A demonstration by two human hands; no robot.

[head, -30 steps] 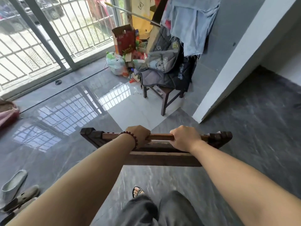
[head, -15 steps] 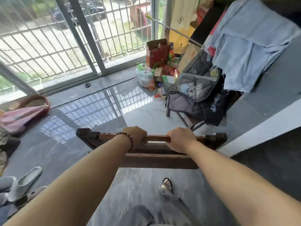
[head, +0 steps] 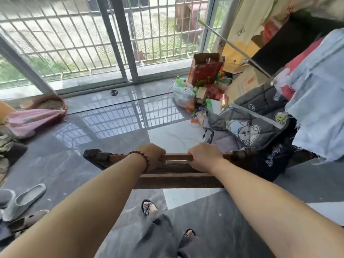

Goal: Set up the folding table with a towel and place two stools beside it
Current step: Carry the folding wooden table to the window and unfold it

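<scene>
The fingers of the left hand (head: pixel 153 155) and of the right hand (head: pixel 204 155) are curled tight around the top bar of the folding table (head: pixel 178 180). The two hands are near each other at the middle of the bar. The table is folded and is held in the air above the shiny grey floor (head: pixel 104 146), in front of the person's legs. A bead bracelet (head: pixel 142 157) is on the left wrist. Clothes (head: pixel 247 127) are piled on the right, and a slipper (head: pixel 28 200) lies on the left.
</scene>
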